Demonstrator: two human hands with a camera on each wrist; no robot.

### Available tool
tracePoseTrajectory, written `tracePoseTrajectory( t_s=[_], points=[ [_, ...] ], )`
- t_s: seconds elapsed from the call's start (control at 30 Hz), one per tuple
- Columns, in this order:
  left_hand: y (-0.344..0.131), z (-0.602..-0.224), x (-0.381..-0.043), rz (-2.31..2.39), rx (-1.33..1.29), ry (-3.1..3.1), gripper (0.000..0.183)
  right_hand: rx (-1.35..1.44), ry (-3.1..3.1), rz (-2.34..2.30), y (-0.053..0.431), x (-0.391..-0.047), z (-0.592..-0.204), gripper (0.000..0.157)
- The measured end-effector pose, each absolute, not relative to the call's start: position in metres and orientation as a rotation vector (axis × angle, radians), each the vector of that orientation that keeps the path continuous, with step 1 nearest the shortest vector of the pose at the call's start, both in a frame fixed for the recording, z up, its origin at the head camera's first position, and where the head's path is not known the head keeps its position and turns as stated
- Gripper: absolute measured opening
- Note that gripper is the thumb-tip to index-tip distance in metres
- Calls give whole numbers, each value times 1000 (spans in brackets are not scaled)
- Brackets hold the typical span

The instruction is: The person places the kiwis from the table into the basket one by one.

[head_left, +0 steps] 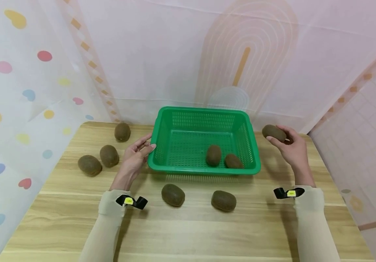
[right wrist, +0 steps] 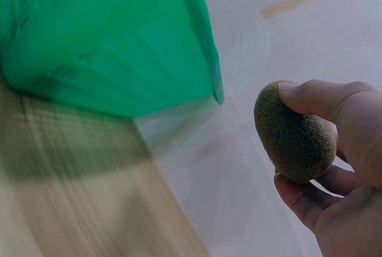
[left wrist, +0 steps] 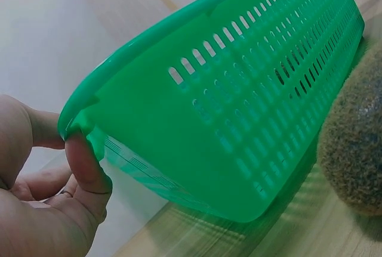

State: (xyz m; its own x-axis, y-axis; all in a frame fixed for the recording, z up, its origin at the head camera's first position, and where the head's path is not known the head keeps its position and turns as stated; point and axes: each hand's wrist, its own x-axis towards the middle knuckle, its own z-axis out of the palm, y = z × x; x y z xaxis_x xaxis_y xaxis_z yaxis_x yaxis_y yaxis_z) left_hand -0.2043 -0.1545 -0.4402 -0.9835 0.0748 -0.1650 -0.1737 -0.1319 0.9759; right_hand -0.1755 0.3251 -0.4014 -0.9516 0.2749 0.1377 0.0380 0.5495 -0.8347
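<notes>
A green plastic basket [head_left: 204,170] stands at the back of the table, with two kiwis inside, one kiwi [head_left: 213,155] upright and another kiwi [head_left: 233,161] near the front right corner. My left hand [head_left: 134,157] pinches the basket's left rim between thumb and fingers; the left wrist view shows the thumb [left wrist: 86,164] at the rim's corner. To the right of the basket, my right hand [head_left: 294,149] holds a kiwi [head_left: 274,133] above the table. In the right wrist view that kiwi [right wrist: 293,132] sits between thumb and fingers, apart from the basket.
Two kiwis lie in front of the basket, a left one [head_left: 173,195] and a right one [head_left: 224,201]. Left of my left hand are three more: a back kiwi [head_left: 122,132], a middle kiwi [head_left: 109,156] and an outer kiwi [head_left: 90,165]. A patterned cloth wall [head_left: 161,54] borders the wooden table [head_left: 188,236].
</notes>
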Motion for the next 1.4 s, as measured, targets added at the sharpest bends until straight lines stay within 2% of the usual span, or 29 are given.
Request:
tracePoseTrajectory(
  t_s=[0.63,1.4],
  points=[
    [-153,-440,-202,2308,-99,1863,58,-51,-2492,1349,292,-175,-385,52],
    [-153,-438,-199,2319,-114,1841,58,128,-2519,1366,259,-184,-389,51]
  ],
)
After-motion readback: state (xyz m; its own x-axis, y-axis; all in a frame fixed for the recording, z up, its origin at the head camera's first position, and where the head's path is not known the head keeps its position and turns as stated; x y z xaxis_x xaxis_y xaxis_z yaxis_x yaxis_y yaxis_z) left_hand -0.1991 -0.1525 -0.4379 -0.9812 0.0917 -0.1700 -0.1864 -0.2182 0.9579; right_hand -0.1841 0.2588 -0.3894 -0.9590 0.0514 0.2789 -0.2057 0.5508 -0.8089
